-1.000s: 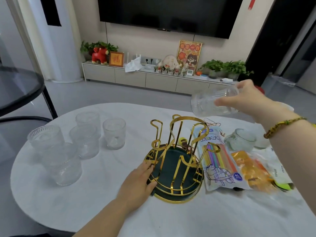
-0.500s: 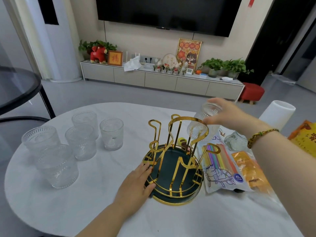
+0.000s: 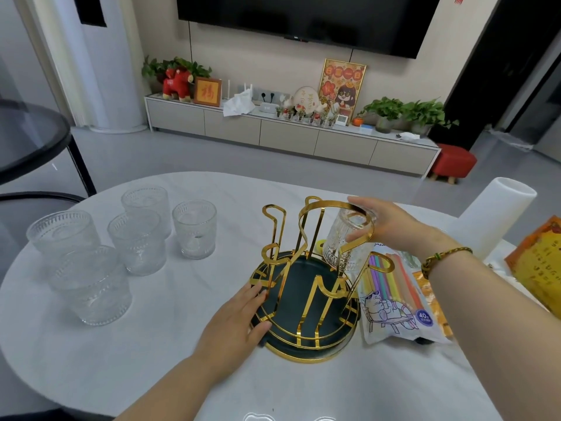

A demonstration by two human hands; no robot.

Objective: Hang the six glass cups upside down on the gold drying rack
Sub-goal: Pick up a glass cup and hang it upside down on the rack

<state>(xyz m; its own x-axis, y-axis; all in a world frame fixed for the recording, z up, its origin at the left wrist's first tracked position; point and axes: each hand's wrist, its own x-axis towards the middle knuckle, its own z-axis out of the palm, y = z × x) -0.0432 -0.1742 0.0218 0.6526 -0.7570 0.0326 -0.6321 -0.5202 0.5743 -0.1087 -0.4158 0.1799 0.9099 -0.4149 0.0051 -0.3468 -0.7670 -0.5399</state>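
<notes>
The gold drying rack [image 3: 306,302] with a dark green tray base stands in the middle of the white table. My right hand [image 3: 385,223] grips a glass cup [image 3: 344,241] by its base, upside down, over a prong on the rack's far right side. My left hand [image 3: 239,323] rests flat against the rack's near left rim, fingers apart, holding nothing. Several more glass cups stand upright at the table's left, among them one nearest the rack [image 3: 195,227] and one at the front [image 3: 91,284].
A bag of coloured straws [image 3: 394,296] lies right of the rack, touching it, with orange packets [image 3: 540,262] beyond. A white cylinder [image 3: 498,208] stands at the far right. A dark glass side table [image 3: 27,138] is at the far left.
My right hand has turned the cup from sideways in the air to upside down and lowered it onto the rack's right side. The left hand has stayed on the rim.
</notes>
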